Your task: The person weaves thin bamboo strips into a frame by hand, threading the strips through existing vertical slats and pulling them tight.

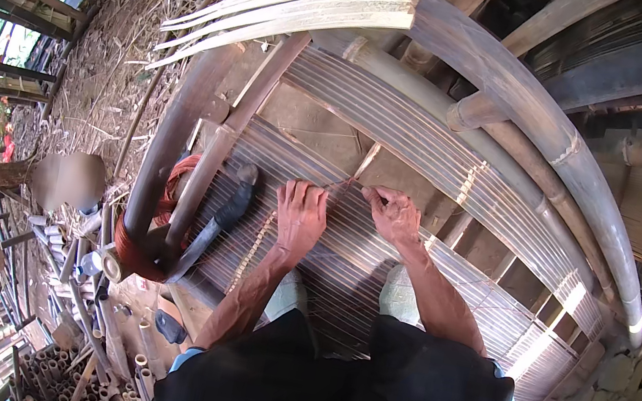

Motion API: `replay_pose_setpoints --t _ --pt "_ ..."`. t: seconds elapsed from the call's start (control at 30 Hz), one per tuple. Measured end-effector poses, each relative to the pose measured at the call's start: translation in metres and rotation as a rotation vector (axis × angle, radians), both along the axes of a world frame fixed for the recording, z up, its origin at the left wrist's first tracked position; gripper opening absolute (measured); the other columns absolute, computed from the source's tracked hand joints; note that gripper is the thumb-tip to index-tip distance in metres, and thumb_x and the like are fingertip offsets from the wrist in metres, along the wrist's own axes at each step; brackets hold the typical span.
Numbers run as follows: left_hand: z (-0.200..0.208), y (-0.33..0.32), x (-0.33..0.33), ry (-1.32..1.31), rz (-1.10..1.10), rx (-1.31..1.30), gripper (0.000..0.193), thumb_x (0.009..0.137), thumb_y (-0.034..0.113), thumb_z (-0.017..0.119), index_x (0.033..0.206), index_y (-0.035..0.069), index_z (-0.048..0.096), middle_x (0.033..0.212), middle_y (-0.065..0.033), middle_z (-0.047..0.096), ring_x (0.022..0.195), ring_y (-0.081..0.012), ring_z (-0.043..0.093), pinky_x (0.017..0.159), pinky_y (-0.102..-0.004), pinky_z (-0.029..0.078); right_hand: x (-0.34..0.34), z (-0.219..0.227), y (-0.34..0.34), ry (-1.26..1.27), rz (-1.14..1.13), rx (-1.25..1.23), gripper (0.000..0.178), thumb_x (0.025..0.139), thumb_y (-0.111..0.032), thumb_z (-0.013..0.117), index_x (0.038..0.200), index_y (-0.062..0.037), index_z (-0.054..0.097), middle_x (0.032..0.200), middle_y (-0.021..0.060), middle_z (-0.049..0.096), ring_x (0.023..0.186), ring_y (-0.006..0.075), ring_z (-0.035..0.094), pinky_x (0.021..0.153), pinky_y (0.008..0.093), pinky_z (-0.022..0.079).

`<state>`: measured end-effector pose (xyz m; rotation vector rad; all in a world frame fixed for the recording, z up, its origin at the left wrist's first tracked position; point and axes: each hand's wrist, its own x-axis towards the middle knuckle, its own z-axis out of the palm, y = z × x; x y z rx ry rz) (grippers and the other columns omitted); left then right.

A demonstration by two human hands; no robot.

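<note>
Strand, head view: between both hands above the slats, apparently to keep it taut.
Right hand: fingers seemingly pinching the strand.
Left hand: fingers bent, close together; hold cannot be told.
Knife: on slats, left, perhaps for easy reach.

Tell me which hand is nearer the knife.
Your left. The left hand is just right of the knife; the right hand is farther right, past the left.
</note>
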<state>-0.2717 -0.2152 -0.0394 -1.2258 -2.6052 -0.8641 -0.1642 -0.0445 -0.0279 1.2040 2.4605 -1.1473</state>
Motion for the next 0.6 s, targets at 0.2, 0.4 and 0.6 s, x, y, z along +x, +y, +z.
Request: replay_pose_setpoints --t 0.2,0.4,0.6 --pt "0.035 -0.021 -0.013 -0.735 0.094 -0.059 0.019 0.102 0.017 0.058 0.094 -0.001 0.062 0.063 -0.0140 0.061 0.057 -0.0292 0.061 0.055 -0.0395 0.045 0.001 0.003 0.002 0.011 0.010 0.000 0.031 0.098 -0.048 0.062 0.111 -0.0238 0.078 0.089 0.0126 0.076 0.087 0.0355 0.073 0.077 0.0453 0.057" --pt "0.059 -0.051 -0.057 -1.516 0.220 0.653 0.029 0.107 0.024 0.055 0.103 0.000 0.071 0.093 -0.0008 0.072 0.083 -0.0116 0.061 0.086 -0.0299 0.048 -0.006 0.009 -0.002 -0.001 0.016 -0.026 0.031 0.098 -0.047 0.063 0.111 -0.0234 0.078 0.090 0.0123 0.076 0.087 0.0354 0.073 0.076 0.0445 0.056" --pt "0.042 -0.066 -0.059 -1.920 0.252 1.369 0.044 0.112 0.029 0.038 0.071 0.016 0.040 0.063 0.0043 0.031 0.057 -0.0142 0.032 0.078 -0.0374 0.042 0.002 -0.010 -0.003 0.118 0.024 0.043 0.027 0.094 -0.039 0.070 0.107 -0.0165 0.077 0.094 0.0134 0.075 0.090 0.0353 0.072 0.081 0.0471 0.055"
